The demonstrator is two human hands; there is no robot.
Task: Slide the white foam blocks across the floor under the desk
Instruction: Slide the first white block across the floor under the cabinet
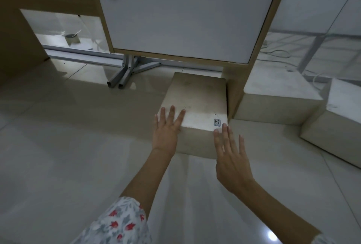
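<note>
From the head camera, a white foam block [197,105] lies on the tiled floor [78,146], its far end tucked beneath the table's cabinet door [185,13]. The left hand [166,132] presses flat on its near left corner, fingers straight and spread. The right hand [230,158] is open too, fingertips touching the near right corner. Two more foam blocks [277,103] sit to the right.

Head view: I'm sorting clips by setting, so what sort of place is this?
Probably an office, seen at floor level: a lockable white cabinet door in a wooden desk, metal frame legs on glossy tiles, loose cables behind.
</note>
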